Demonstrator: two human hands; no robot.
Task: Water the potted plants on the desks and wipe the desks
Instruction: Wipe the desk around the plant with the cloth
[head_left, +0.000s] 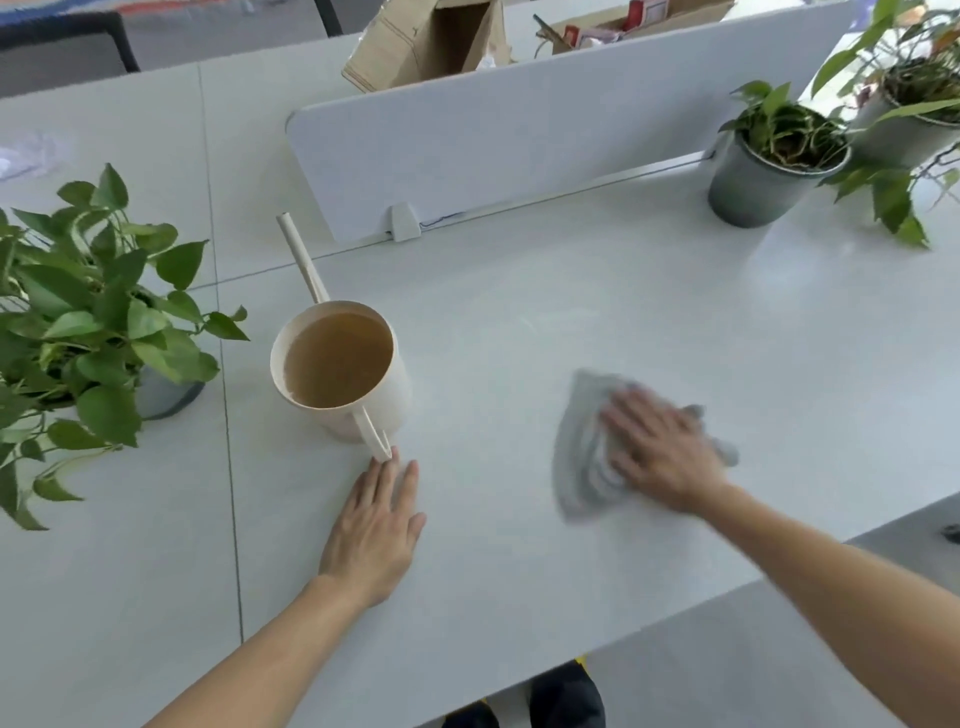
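Note:
A cream watering can (340, 364) full of brownish water stands on the white desk (597, 291), spout pointing away. My left hand (376, 525) lies flat on the desk just in front of the can's handle, fingertips almost at it. My right hand (660, 449) presses flat on a grey cloth (584, 457), blurred from motion, right of centre. A leafy potted plant (88, 332) stands at the left. A grey pot with a plant (769, 166) stands at the far right, with a white-potted plant (909, 104) behind it.
A white divider panel (519, 135) runs along the back of the desk. Cardboard boxes (431, 41) sit beyond it. The desk's front edge runs diagonally at lower right, with floor and dark shoes (566, 696) below.

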